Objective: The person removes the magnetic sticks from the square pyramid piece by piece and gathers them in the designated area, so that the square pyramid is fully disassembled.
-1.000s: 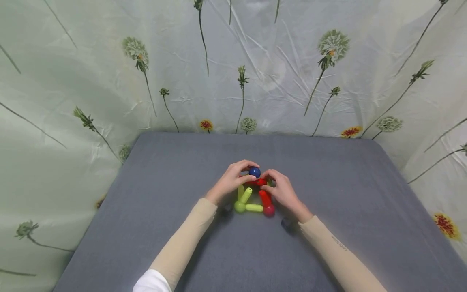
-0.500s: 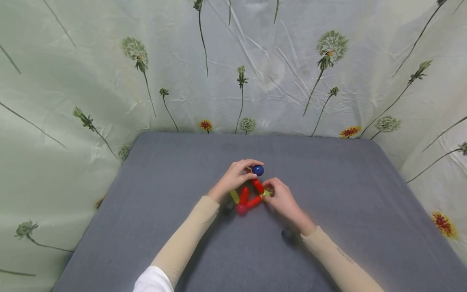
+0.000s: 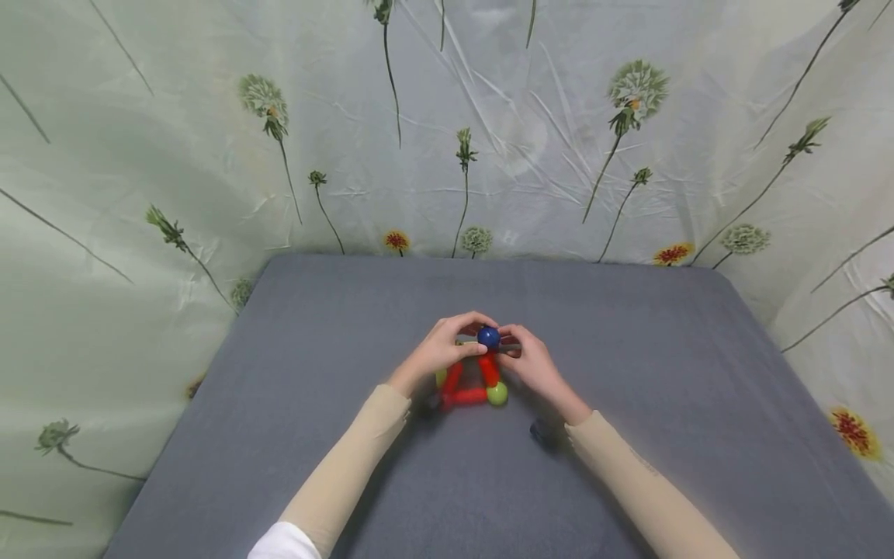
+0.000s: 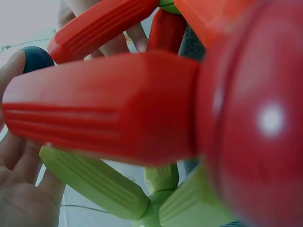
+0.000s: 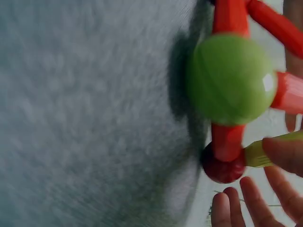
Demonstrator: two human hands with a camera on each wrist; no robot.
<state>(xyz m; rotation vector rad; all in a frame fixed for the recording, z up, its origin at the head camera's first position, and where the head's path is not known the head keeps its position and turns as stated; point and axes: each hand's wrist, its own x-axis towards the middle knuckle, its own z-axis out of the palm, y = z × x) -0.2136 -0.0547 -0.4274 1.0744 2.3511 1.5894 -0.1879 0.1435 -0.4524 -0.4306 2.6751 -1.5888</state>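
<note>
A frame of red and yellow-green rods joined by balls stands on the grey table (image 3: 391, 497). Its blue ball (image 3: 488, 337) sits at the top, held between the thumb and fingers of my left hand (image 3: 441, 348). My right hand (image 3: 536, 365) pinches a yellow-green rod (image 5: 258, 153) that rises from a dark red ball (image 5: 222, 165). A green ball (image 3: 497, 394) lies at the frame's front right corner, joined by a red rod (image 3: 469, 397) to a red ball (image 4: 265, 142) at front left. The back of the frame is mostly hidden by my hands.
A pale curtain (image 3: 545, 140) with dandelion prints hangs behind the table's far edge. Small dark camera bodies show under both wrists, the right one (image 3: 541, 432) close to the table.
The frame has turned clockwise, seen from above: the red ball went from front right to front left, and the green ball came forward. My right hand left the green ball.
</note>
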